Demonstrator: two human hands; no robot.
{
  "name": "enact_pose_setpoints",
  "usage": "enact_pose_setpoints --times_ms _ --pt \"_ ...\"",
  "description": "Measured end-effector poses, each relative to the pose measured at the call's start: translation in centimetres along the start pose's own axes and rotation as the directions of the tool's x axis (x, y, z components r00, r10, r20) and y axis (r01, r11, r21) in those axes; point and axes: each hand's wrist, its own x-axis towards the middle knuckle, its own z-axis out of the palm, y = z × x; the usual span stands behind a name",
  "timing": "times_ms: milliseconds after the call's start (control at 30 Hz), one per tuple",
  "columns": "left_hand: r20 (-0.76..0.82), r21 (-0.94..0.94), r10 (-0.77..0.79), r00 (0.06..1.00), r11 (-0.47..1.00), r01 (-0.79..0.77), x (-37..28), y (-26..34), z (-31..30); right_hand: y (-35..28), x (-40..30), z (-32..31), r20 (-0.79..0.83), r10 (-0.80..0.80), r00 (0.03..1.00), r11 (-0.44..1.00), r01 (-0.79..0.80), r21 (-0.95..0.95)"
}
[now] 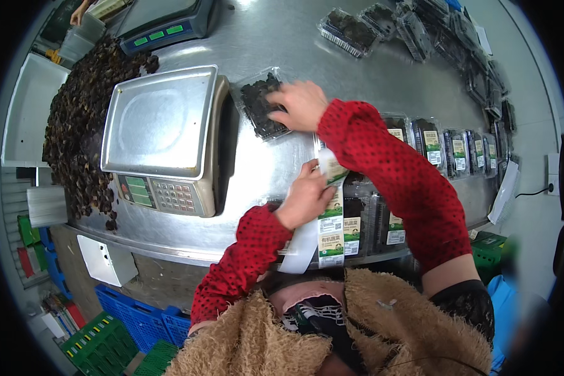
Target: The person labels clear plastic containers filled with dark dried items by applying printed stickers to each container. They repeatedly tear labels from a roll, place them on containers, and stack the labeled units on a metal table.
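My left hand (306, 196) grips a strip of printed labels (331, 242) in green and cream, with white backing paper (301, 246) hanging beside it. The strip runs down over the table's near edge. My right hand (301, 104) reaches into a clear plastic clamshell box (258, 105) of dark, crinkled pieces that look like black fungus. Motion blurs its fingers, and I cannot tell whether they pinch any of the contents. Right of my left hand, labelled boxes (395, 225) stand in rows, partly covered by my right sleeve.
A digital scale (160, 122) with a metal pan stands left of the box, and a second scale (164, 33) behind it. Loose dark pieces (80, 113) are heaped at the left. More clamshell boxes (348, 30) lie at the back right. Another person's hand (78, 16) shows far left.
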Motion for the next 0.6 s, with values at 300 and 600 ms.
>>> enact_pose_setpoints --times_ms 300,600 --pt "0.026 -0.588 -0.625 0.781 0.622 0.517 -11.9 0.0 -2.9 -3.7 -0.9 5.5 -0.171 0.068 0.983 0.988 -0.09 -0.124" --pt "0.017 -0.483 -0.473 0.881 0.767 0.422 -9.8 1.8 1.3 -2.6 -10.4 4.5 -0.202 0.018 0.979 0.966 -0.069 -0.248"
